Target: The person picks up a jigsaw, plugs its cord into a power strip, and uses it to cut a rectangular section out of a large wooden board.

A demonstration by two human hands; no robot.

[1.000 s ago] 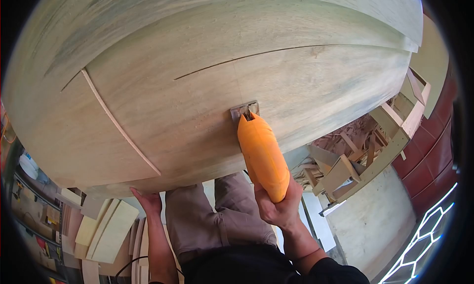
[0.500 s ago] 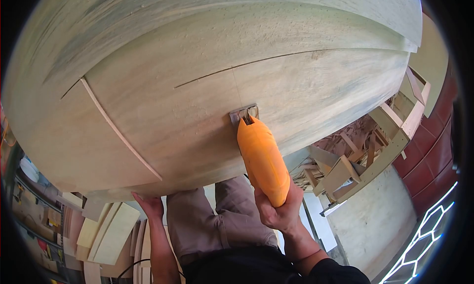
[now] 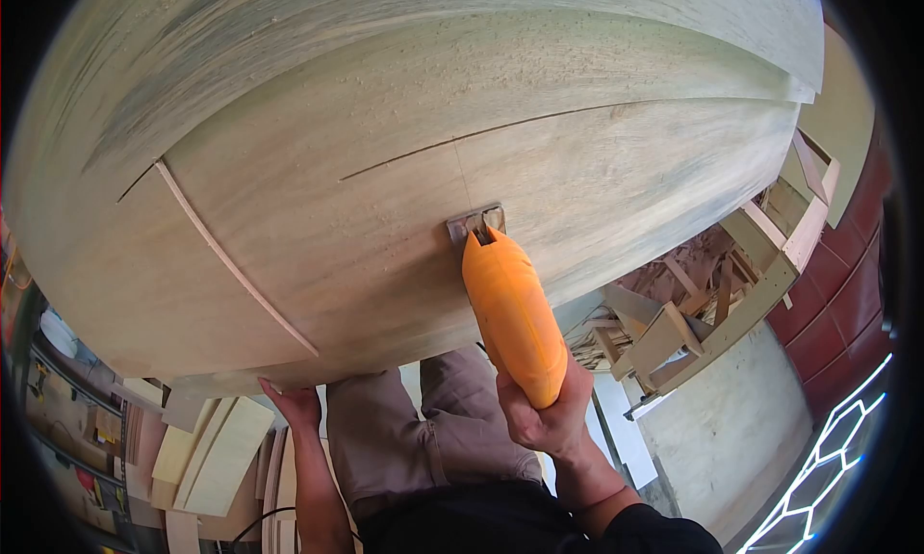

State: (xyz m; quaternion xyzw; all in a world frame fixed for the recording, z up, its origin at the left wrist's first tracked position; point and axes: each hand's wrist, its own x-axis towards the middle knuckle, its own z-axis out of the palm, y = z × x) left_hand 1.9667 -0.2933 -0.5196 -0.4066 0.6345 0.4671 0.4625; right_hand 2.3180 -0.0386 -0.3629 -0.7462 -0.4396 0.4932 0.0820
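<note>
My right hand [image 3: 547, 408] is wrapped round the rear of an orange jigsaw [image 3: 513, 309]. Its metal base plate [image 3: 464, 225] rests flat on a large, pale plywood surface [image 3: 385, 256] that looks curved like a boat hull. From the plate, a faint thin line runs up to a long dark slot [image 3: 481, 127] in the wood. The blade is hidden. My left hand [image 3: 296, 405] is at the lower edge of the plywood, thumb stretched out and apart; its other fingers are partly hidden. Left of the jigsaw lies a narrow raised wooden strip [image 3: 231, 260].
Plywood offcuts [image 3: 217, 458] stand at lower left, beside a shelf rack [image 3: 72, 458]. A wooden box frame [image 3: 741, 313] with scraps is at right, above a concrete floor [image 3: 727, 438]. A black cord [image 3: 260, 520] passes near my left forearm.
The plywood surface has shifted very slightly downward in the view. The jigsaw and both hands stay in nearly the same places.
</note>
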